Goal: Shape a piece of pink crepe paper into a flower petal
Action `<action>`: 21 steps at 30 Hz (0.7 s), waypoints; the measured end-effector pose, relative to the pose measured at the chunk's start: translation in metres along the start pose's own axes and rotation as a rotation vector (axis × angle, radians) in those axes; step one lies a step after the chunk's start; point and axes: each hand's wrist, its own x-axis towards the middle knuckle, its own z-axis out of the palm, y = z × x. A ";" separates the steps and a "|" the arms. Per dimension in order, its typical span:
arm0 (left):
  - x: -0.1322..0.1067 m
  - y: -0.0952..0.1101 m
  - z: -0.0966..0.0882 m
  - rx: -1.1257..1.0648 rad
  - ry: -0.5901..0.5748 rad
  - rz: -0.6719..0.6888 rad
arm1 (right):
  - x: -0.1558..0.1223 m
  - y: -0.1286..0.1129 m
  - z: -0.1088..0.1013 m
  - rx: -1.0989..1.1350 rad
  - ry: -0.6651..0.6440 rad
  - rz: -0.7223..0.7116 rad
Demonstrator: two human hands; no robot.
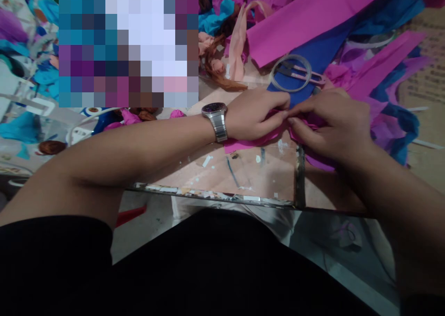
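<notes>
Table [250, 177]: stained top | near edge: white scraps [252, 198] | mid: pink piece [239, 146] | back: blue sheet [325, 54], brown strip [227, 82]

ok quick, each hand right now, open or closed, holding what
Left hand: closed, pinching pink material.
Right hand: pinched closed beside the left; what it holds can't be told.

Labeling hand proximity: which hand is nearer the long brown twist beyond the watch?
Left. Left hand sits just nearside and right of the brown twist; right hand is farther right.
</notes>
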 end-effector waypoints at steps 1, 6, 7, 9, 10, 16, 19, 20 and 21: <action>0.000 0.000 0.000 -0.014 0.006 0.003 | 0.000 0.000 0.000 -0.003 0.011 -0.015; 0.000 0.002 0.000 -0.036 0.030 0.000 | 0.000 0.002 0.001 -0.007 0.053 -0.058; 0.000 0.003 0.000 -0.030 0.036 0.000 | 0.000 0.001 0.001 -0.012 0.050 -0.042; 0.000 0.003 0.001 -0.019 0.046 0.003 | -0.001 0.001 0.001 -0.022 0.021 0.008; 0.000 0.003 0.001 -0.017 0.051 0.005 | -0.001 0.001 0.000 -0.027 0.003 0.029; 0.000 0.003 0.001 -0.035 0.085 0.013 | -0.002 0.000 0.001 -0.066 0.024 0.005; 0.001 0.004 0.001 -0.042 0.104 0.016 | -0.001 0.000 0.001 -0.069 0.026 0.023; 0.001 0.004 0.001 -0.039 0.103 0.012 | 0.000 0.000 0.001 -0.069 0.035 0.018; 0.001 0.004 0.001 -0.035 0.099 0.013 | 0.000 0.000 0.001 -0.070 0.038 0.012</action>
